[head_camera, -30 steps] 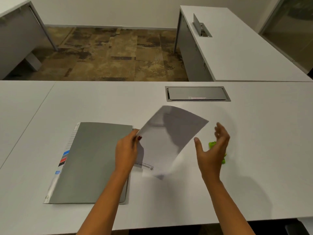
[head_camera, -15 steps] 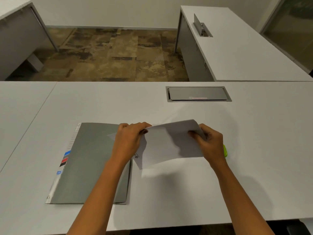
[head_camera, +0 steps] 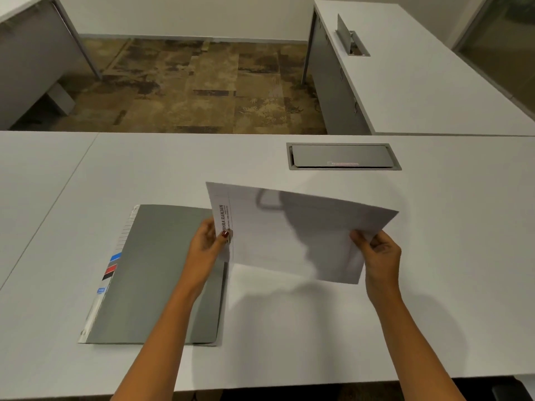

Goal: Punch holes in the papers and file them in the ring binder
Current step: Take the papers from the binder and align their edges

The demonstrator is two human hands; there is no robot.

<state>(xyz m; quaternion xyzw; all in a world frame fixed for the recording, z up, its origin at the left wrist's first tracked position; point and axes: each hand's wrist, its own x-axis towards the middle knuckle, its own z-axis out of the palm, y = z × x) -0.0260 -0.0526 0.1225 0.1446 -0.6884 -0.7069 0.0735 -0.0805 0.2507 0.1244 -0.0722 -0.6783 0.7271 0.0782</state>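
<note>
We see the binder [head_camera: 162, 270] lying flat on the table [head_camera: 434, 299], left of the middle and close to the near edge. Just right of it, the papers [head_camera: 289, 233] are held up above the table. The left hand [head_camera: 207, 244] holds their left end, by the binder's right edge. The right hand [head_camera: 379, 256] holds their right end. Behind the papers, near the far edge, a cable hatch [head_camera: 343, 155] sits in the table. Past the far edge is the floor [head_camera: 202, 88], with one desk [head_camera: 419, 82] at the far right and another desk [head_camera: 26, 53] at the far left.

White desk [head_camera: 434, 227] w/ closed grey cable hatch [head_camera: 343, 156]; 2nd desk [head_camera: 419, 82] behind, right; patterned carpet [head_camera: 202, 88].
</note>
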